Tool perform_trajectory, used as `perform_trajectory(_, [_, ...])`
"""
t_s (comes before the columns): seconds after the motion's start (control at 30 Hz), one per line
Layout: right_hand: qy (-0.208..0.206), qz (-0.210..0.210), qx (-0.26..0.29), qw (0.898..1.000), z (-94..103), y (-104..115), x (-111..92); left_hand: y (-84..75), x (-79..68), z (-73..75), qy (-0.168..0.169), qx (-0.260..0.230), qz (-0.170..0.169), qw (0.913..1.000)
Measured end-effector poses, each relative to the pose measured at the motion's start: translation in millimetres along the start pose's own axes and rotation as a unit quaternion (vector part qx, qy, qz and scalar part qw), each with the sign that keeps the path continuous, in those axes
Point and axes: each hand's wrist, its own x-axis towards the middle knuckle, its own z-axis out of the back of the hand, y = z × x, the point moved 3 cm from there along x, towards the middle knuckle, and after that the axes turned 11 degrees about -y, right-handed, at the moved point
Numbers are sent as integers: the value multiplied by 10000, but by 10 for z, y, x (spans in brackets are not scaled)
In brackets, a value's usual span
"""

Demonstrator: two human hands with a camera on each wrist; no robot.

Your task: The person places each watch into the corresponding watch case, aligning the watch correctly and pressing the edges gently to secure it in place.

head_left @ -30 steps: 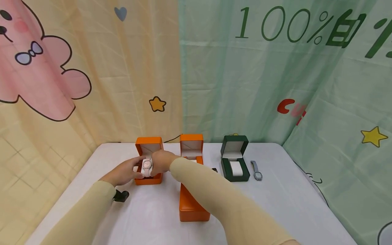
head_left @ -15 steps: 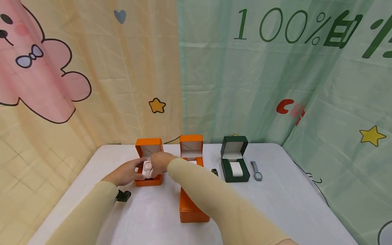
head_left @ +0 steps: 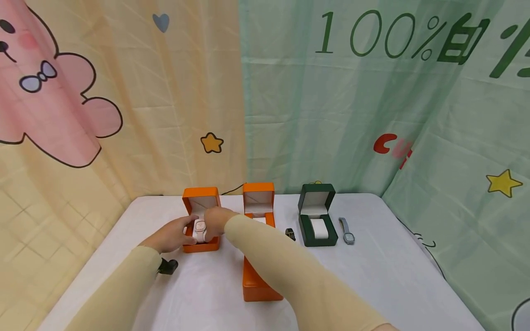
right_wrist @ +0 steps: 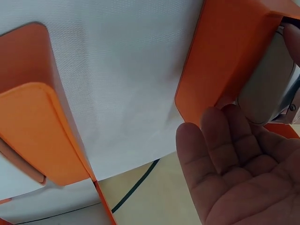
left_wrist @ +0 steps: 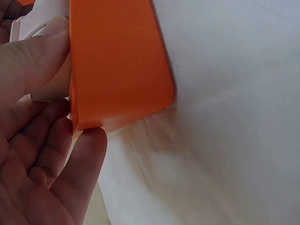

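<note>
A pale pink-and-white wristwatch (head_left: 200, 227), wrapped round a cushion, sits in the opening of the left orange watch box (head_left: 201, 248), whose lid stands up. My left hand (head_left: 170, 233) holds it from the left. In the left wrist view the thumb presses the watch's side while fingertips touch the orange box wall (left_wrist: 119, 56). On the other side my right hand (head_left: 218, 221) grips the watch, thumb at its far edge. The right wrist view shows the grey cushion end (right_wrist: 265, 84) between that thumb and the fingers, which reach to the box.
A second orange watch box (head_left: 258, 186) stands open in the middle, partly behind the right sleeve, with an orange case (head_left: 261, 292) before it. Farther right are a dark watch (head_left: 290, 234), an open green box (head_left: 318, 241) with a white cushion, and a grey watch (head_left: 348, 234).
The pink-and-white wristwatch has sunk slightly lower into the left orange box, with both hands on it. The right forearm has shifted a little left, uncovering more of the dark watch.
</note>
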Motion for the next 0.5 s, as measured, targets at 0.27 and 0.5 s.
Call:
perform_trajectory(0.27, [104,-175,-52,9998,-3,35,-57,-19,-14,-22,-31,41,-71,10000])
perform_trajectory(0.5, [163,-145,-152,9996,11,35,-70,-50,-9,-8,39,80,8,10000])
